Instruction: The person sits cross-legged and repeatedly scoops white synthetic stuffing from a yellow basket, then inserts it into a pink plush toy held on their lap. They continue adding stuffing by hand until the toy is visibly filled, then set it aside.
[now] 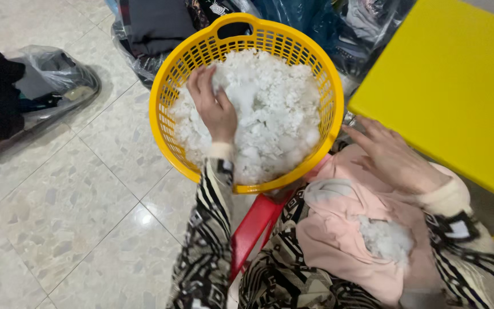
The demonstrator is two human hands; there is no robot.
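Close in, on the lap: a pale pink fabric piece (344,229), soft and crumpled, with an opening near its lower edge where a tuft of white stuffing (385,239) shows through. Stuffing there looks fluffy, fibrous, loose.

Right hand (393,157) lies palm-down on the upper part of the pink fabric, wrist bent, fingers slightly spread and pointing up-left toward the basket rim. Fingertips rest flat on the cloth; no pinch visible. Cream cuff at the wrist, patterned black-and-beige sleeve behind it.

Left hand (212,106) reaches forward into the yellow basket (164,91), forearm stretched out in the same patterned sleeve. Palm down, fingers held close together and curled into the white filling (270,114); fingertips are partly sunk in the mass, so whether they grip a clump cannot be told for certain.

Basket: round, plastic, bright yellow, slotted lattice wall, cut-out handle at the far rim. Filled close to the brim with clumpy white fibre, lumpy and cotton-like. It sits tilted toward the lap, its near rim just above a red plastic stool (253,229).

Right of the basket: a flat yellow tabletop (458,91), smooth, matte, its corner near the right hand.

Farther off: speckled terrazzo floor tiles (58,212), glossy. Clear plastic bags (58,74) with dark cloth inside lie at left and beyond the basket.
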